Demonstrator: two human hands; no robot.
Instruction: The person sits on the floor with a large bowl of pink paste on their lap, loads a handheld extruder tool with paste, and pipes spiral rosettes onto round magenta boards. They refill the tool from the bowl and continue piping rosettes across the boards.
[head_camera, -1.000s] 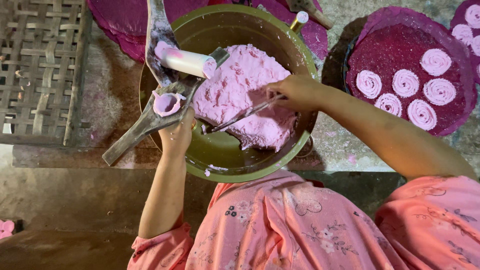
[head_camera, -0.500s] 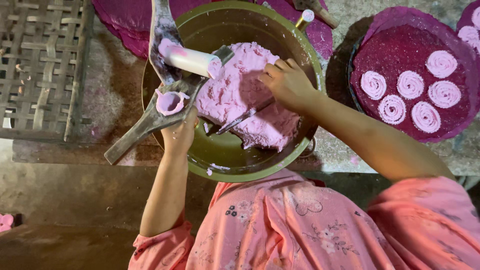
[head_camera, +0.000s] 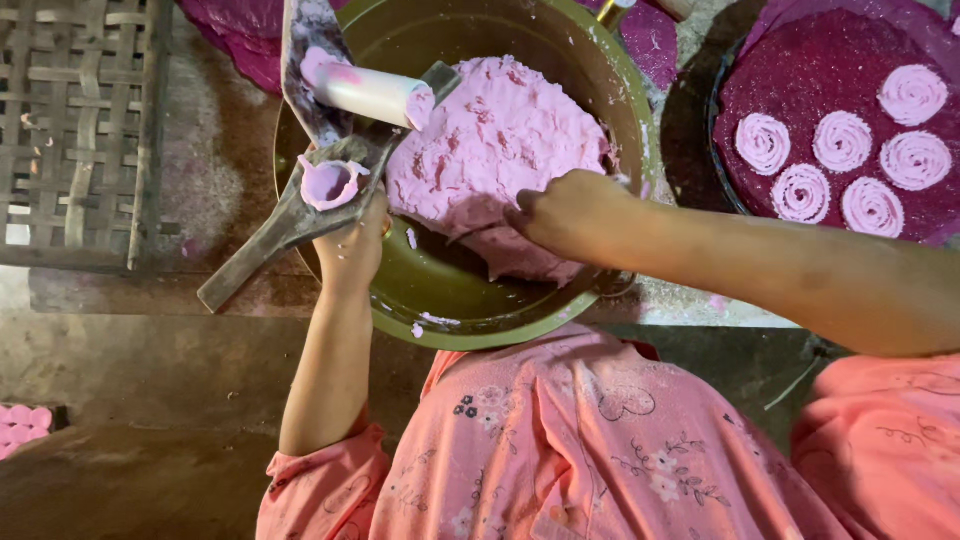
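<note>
A wide olive-green metal bowl holds a big lump of pink dough. My left hand grips a grey metal hand press at the bowl's left rim. The press's small cup is smeared with pink dough, and its white cylinder plunger lies across the rim above. My right hand is closed at the near edge of the dough, gripping a metal spoon whose end is pushed into the lump and mostly hidden.
A round dark red tray with several pink coiled pieces sits at the right. A woven bamboo mat lies at the left. Another magenta tray is behind the bowl. Pink pieces lie at the lower left.
My right hand has moved with the spoon from the dough's right side toward its near edge, and the spoon is now mostly hidden. My left hand still holds the press in place.
</note>
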